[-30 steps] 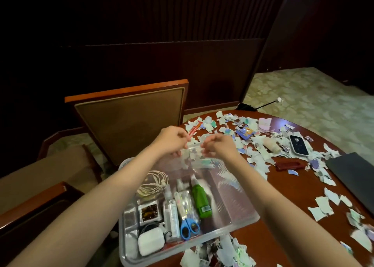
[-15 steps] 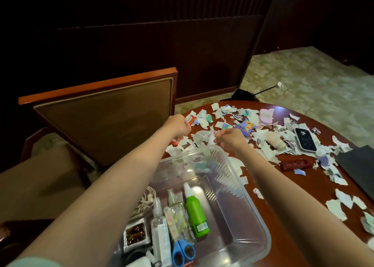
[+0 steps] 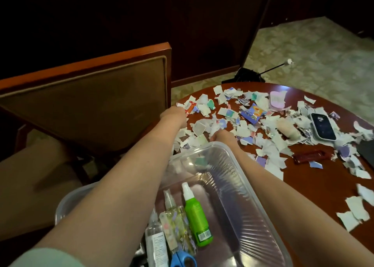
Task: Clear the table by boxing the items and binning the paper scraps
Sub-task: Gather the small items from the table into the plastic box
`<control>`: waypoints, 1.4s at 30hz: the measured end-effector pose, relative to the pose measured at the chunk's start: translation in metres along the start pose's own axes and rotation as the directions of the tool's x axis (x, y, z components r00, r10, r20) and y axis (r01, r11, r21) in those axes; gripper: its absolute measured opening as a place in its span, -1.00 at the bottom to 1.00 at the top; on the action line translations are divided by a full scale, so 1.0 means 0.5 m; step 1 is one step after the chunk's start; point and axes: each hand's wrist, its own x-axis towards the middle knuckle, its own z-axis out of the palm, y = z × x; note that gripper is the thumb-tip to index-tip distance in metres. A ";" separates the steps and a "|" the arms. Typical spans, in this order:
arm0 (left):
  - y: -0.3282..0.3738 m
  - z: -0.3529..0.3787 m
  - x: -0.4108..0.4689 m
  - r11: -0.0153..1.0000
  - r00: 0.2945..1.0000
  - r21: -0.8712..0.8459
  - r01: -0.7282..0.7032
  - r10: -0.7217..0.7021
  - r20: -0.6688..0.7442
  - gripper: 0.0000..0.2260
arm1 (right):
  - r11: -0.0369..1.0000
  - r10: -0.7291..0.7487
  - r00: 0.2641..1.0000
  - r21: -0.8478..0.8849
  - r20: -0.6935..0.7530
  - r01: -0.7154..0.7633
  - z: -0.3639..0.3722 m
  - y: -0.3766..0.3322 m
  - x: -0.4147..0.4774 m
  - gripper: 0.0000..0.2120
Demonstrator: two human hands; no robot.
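The round dark red wooden surface [image 3: 315,187] is far from cleared, by my reading. The clear plastic rectangular box [image 3: 256,204] sits at its near edge, partly filled along its left side and bare on the right. The torn white and coloured paper scraps [image 3: 269,147] litter most of the far half, and I see no bin, so that part looks unstarted.

My left hand [image 3: 174,117] and right hand [image 3: 221,137] reach past the box into the scraps. Both look curled, but the fingers are hidden and I cannot tell what either grips.

Already boxed: a green plastic spray bottle [image 3: 195,218] and blue-handled scissors [image 3: 183,259]. Still out among the scraps: a black phone in a pale case [image 3: 322,128], a flat dark red case [image 3: 311,159], a blue and orange packet [image 3: 252,113], and a small red and white sachet [image 3: 190,109] touching my left hand.
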 end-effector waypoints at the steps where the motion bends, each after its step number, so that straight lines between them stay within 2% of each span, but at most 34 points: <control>1: 0.000 0.001 0.004 1.000 1.000 0.002 -0.004 0.004 0.010 -0.73 | 1.000 0.012 1.000 -0.002 0.001 -0.012 0.003 -0.002 0.002 -0.75; 5: -0.005 0.007 0.012 0.999 0.999 0.027 -0.019 0.018 0.051 -0.67 | 0.999 0.004 1.000 -0.034 0.024 -0.003 0.006 -0.005 0.005 -0.73; 9: -0.012 0.015 0.017 1.000 0.999 0.028 0.007 -0.008 0.036 -0.60 | 0.996 -0.084 0.995 -0.028 0.057 0.086 -0.002 0.002 -0.005 -0.77; 13: -0.013 0.011 0.022 0.993 0.996 -0.084 0.082 -0.079 0.048 -0.41 | 0.976 -0.133 0.989 0.181 0.064 0.120 -0.010 0.011 -0.017 -0.70; 17: -0.009 0.006 0.023 0.985 0.989 -0.120 0.122 -0.111 0.098 -0.48 | 0.945 -0.148 0.986 0.305 0.078 0.118 -0.017 0.015 -0.026 -0.72; 23: -0.006 -0.014 0.012 0.962 0.979 -0.202 0.184 -0.161 0.125 -0.50 | 0.933 -0.028 1.000 0.359 0.002 0.026 -0.035 0.028 -0.043 -0.67; 31: -0.010 -0.062 -0.061 0.935 0.980 -0.317 0.161 -0.113 0.165 -0.62 | 0.850 0.107 0.994 0.519 -0.007 -0.088 -0.075 0.034 -0.093 -0.71; 33: -0.009 -0.071 -0.084 0.920 0.980 -0.353 0.167 -0.115 0.163 -0.65 | 0.825 0.105 0.994 0.559 -0.008 -0.083 -0.083 0.032 -0.108 -0.79; 35: -0.008 -0.079 -0.107 0.914 0.984 -0.375 0.153 -0.108 0.139 -0.67 | 0.812 0.101 0.994 0.581 -0.029 -0.066 -0.090 0.027 -0.130 -0.93; 38: -0.009 -0.092 -0.149 0.913 0.995 -0.399 0.085 -0.058 0.079 -0.70 | 0.808 0.078 0.994 0.589 -0.081 -0.016 -0.101 0.023 -0.155 -0.77; 42: -0.019 -0.096 -0.208 0.898 0.995 -0.433 -0.082 0.048 -0.089 -0.73 | 0.776 0.026 0.991 0.628 -0.130 0.062 -0.118 0.017 -0.216 -0.83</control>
